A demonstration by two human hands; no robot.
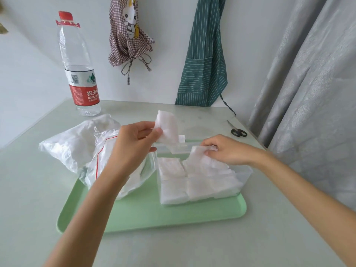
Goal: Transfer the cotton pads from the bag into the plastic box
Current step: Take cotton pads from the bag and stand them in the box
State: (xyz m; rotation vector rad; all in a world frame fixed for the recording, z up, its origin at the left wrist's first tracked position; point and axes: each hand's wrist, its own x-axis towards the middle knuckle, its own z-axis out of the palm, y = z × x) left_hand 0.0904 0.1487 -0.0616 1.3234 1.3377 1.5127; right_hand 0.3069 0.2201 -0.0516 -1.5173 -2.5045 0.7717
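The left hand (134, 143) pinches a small stack of cotton pads (167, 126) in its fingers above the zip bag (84, 149). The right hand (227, 150) grips pads inside the clear plastic box (245, 171), nearly full, on the green tray (154, 214)

A crumpled clear plastic zip bag (77, 147) with a red seal line lies at the desk's left, still holding white cotton pads. The clear rectangular plastic box (244, 174) beside it holds stacked white square cotton pads (192, 182).
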